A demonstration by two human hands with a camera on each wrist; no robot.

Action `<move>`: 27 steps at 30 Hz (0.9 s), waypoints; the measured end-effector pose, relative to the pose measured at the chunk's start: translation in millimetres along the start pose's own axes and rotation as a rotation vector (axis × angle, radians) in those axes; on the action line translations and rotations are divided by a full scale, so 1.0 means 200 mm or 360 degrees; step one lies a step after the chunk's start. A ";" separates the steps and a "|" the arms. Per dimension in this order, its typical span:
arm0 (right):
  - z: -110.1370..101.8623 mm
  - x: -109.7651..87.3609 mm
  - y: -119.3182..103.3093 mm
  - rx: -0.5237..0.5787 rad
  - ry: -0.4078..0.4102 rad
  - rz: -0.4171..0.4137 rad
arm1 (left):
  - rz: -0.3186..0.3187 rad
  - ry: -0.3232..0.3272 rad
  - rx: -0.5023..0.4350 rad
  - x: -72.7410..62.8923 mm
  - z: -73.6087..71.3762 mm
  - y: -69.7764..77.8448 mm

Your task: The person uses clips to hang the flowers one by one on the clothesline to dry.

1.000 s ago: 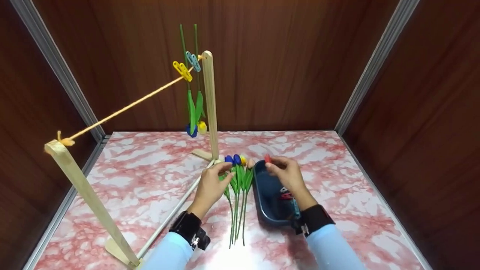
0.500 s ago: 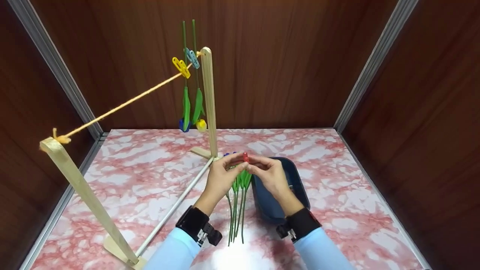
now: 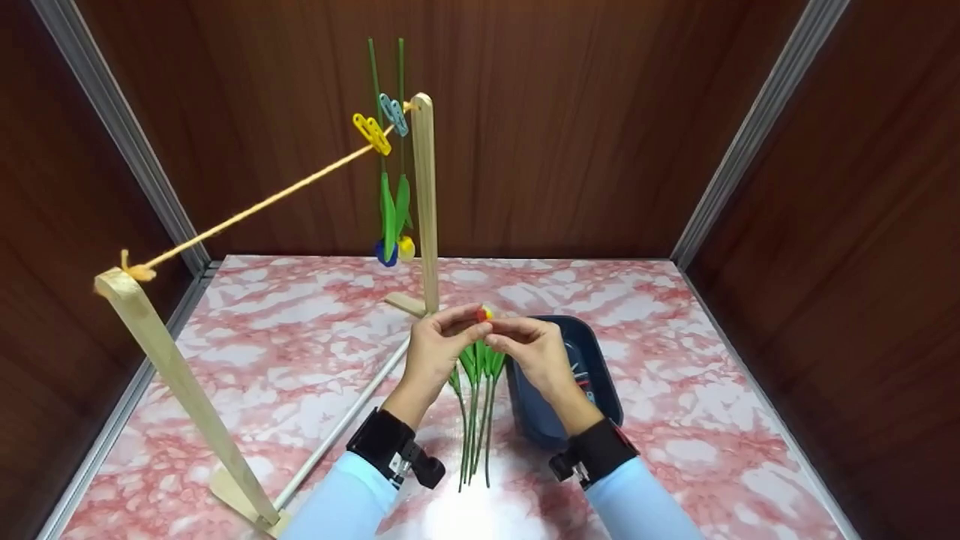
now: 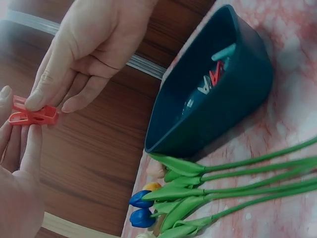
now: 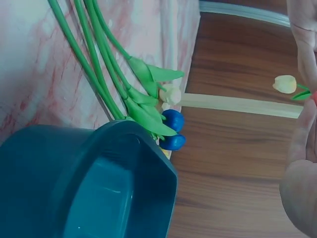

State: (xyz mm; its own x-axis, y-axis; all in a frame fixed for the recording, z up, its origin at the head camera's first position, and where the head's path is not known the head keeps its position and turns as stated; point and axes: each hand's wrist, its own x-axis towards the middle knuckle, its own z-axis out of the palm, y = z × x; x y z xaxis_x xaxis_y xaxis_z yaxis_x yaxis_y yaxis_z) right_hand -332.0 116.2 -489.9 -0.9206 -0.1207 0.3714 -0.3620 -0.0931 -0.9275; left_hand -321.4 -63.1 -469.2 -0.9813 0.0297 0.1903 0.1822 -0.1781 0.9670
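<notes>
Red clothespin (image 4: 33, 115) sits pinched between your left hand (image 3: 439, 349) and right hand (image 3: 534, 352), above the tulips (image 3: 474, 390) on the desk (image 3: 675, 420). Keep both fingertip grips firm, and let one hand take it fully before releasing.

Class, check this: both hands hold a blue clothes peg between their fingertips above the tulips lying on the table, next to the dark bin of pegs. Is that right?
Not quite. The clothes peg is red, not blue, as the left wrist view shows. The rest holds: the left hand and right hand hold it above the tulips beside the dark bin.
</notes>
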 end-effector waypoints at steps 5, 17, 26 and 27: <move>0.01 0.01 0.00 -0.0035 0.0029 -0.0028 | -0.0045 0.0002 -0.0051 0.01 0.00 0.01; 0.04 0.02 -0.01 -0.0014 0.0090 0.0024 | 0.0092 0.0064 0.0038 0.04 0.01 0.02; 0.05 0.03 -0.04 -0.0006 0.0068 0.0023 | 0.0181 0.0219 0.0127 0.03 0.03 0.03; 0.05 0.03 -0.04 0.0000 0.0064 0.0023 | 0.0175 0.0231 0.0116 0.03 0.04 0.04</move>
State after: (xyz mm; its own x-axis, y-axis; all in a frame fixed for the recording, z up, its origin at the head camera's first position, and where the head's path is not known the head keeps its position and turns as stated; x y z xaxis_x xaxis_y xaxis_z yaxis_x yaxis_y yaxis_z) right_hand -332.6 105.5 -479.9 -0.9308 -0.0822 0.3561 -0.3487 -0.0915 -0.9328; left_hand -326.0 -57.3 -460.0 -0.9529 -0.1290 0.2745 0.2880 -0.1006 0.9523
